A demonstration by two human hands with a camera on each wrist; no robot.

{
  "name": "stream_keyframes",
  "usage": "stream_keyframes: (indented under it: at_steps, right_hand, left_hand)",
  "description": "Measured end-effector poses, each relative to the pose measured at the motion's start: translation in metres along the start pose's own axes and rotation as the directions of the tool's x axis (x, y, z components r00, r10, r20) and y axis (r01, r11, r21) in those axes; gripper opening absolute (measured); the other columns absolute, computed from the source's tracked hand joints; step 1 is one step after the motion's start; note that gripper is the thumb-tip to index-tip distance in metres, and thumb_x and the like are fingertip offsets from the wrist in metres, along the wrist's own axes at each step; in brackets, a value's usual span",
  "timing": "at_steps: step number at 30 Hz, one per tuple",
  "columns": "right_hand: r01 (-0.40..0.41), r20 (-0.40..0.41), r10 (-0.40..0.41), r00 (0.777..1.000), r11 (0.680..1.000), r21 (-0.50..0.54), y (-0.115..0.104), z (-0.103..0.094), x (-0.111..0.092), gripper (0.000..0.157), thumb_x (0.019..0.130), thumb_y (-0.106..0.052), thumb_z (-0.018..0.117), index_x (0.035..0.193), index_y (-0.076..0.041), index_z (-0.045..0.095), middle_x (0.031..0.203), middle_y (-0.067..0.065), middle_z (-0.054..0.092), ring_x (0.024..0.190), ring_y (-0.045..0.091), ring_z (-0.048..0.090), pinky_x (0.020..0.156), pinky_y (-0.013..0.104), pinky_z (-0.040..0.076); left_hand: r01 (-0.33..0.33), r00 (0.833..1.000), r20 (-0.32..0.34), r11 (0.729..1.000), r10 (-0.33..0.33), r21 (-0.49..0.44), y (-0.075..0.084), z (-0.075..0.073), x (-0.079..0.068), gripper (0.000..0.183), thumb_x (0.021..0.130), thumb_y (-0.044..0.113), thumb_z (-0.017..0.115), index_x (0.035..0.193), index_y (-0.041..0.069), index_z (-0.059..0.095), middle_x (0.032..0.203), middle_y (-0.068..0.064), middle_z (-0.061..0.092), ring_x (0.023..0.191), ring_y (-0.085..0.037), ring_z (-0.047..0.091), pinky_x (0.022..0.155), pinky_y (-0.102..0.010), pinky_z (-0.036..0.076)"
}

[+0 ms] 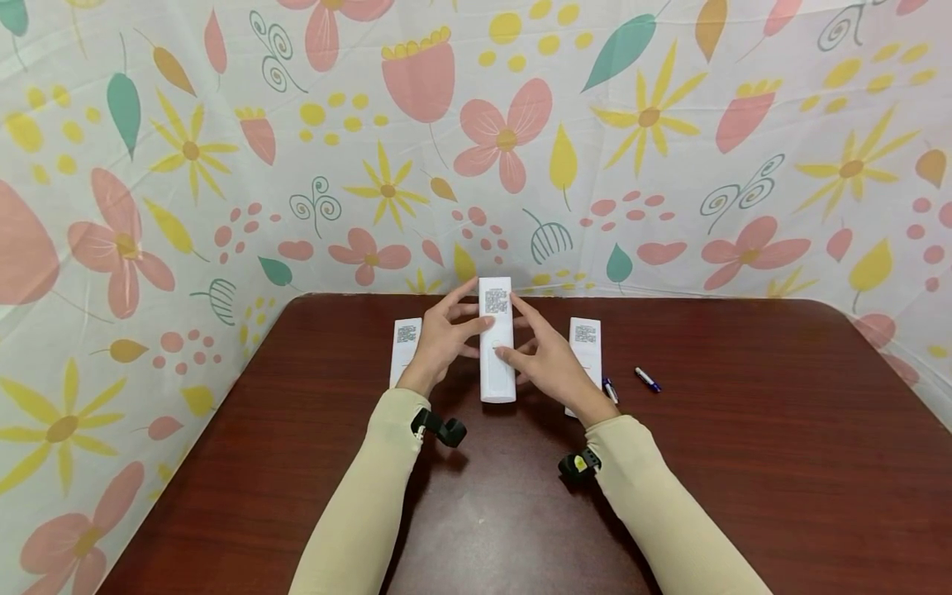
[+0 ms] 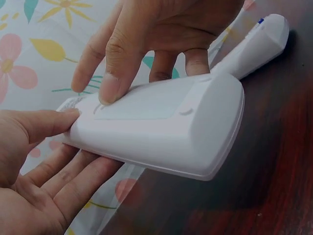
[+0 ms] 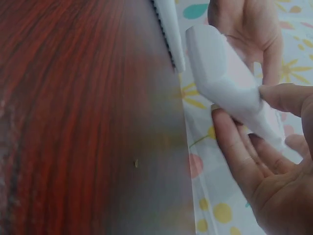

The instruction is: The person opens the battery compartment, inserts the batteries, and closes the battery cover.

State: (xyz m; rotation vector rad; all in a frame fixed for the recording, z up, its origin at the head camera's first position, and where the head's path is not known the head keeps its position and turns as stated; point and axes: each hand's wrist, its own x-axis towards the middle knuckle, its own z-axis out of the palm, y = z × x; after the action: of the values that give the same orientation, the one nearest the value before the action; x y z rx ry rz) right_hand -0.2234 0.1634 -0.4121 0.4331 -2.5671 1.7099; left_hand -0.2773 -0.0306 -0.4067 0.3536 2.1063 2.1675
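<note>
Both hands hold a white remote control (image 1: 497, 376) above the table, its back with the printed label and battery cover facing up. My left hand (image 1: 445, 335) grips its left side, thumb on the back near the label and fingers beneath. From the right, my right hand (image 1: 554, 364) grips it with the thumb on the battery cover (image 2: 146, 103), which looks closed. Two similar white remotes lie label up on the table: the left remote (image 1: 405, 343) beside the left hand, and the right remote (image 1: 587, 343) partly hidden behind the right hand.
Two pens lie to the right on the dark wooden table (image 1: 744, 479): a near pen (image 1: 611, 390) by the right remote and a farther pen (image 1: 647, 379). A flower-printed cloth (image 1: 647, 198) hangs behind the table's back edge and along the left.
</note>
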Motion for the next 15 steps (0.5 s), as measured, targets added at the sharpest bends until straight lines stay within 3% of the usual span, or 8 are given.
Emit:
stream_keyframes:
  at_steps: [15]
  right_hand:
    - [-0.073, 0.054, 0.074, 0.996, 0.997, -0.017, 0.006, 0.004, 0.001, 0.095, 0.099, -0.007, 0.078, 0.172, -0.021, 0.02, 0.148, 0.021, 0.05, 0.089, 0.027, 0.07, 0.069, 0.045, 0.065]
  left_hand:
    - [0.066, 0.998, -0.018, 0.995, -0.065, 0.07, -0.013, 0.001, 0.002, 0.068, 0.098, 0.003, 0.076, 0.156, 0.033, 0.056, 0.133, -0.014, 0.066, 0.092, -0.033, 0.075, 0.066, -0.043, 0.066]
